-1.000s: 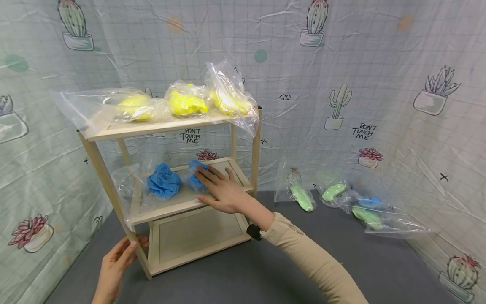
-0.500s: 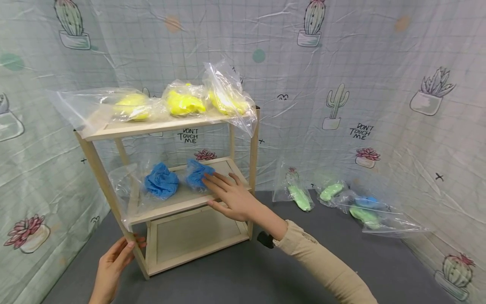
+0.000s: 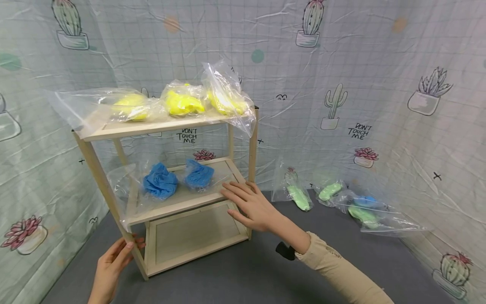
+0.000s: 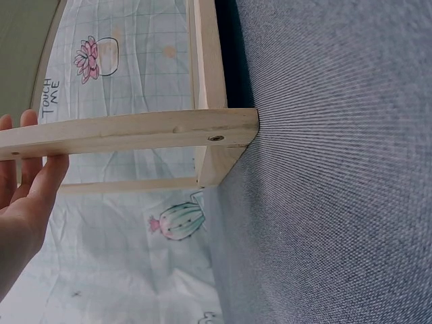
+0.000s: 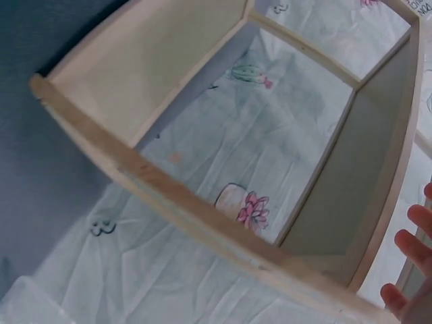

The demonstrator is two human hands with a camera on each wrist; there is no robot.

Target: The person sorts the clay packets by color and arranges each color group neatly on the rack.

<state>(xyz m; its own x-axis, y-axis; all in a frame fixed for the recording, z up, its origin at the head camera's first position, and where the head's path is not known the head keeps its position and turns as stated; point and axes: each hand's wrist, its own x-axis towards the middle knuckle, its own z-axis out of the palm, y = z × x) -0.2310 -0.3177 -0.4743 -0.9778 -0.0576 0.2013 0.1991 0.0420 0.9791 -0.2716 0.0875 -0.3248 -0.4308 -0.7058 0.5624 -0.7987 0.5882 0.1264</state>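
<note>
Two bagged blue bundles on the middle shelf [image 3: 178, 208] of a wooden rack [image 3: 99, 177]. Left bundle [image 3: 160, 180] toward the shelf's left end, its clear bag spreading to the left front corner; right bundle [image 3: 199, 174] near the middle, toward the back edge.

Right hand [image 3: 252, 207] at the shelf's right front corner — fingers extended, thumb apart, holding nothing; whether it touches wood, cannot tell. It covers part of the right front post [image 3: 253, 147]. Left hand [image 3: 114, 259] grips the left front post low down, thumb in front.

Top shelf [image 3: 171, 128] roofs the blue bundles and carries three bagged yellow lumps [image 3: 184, 103]; outer bags overhang the left edge and the right front corner.

Bottom shelf [image 3: 197, 232] just above the grey tabletop [image 3: 228, 274]. Right of the rack, by the tabletop's back edge: three bagged green pieces [image 3: 298, 197], the rightmost against a blue piece [image 3: 366, 202] — whether in one bag, unclear. Cactus-print curtain [image 3: 265, 25] behind.
</note>
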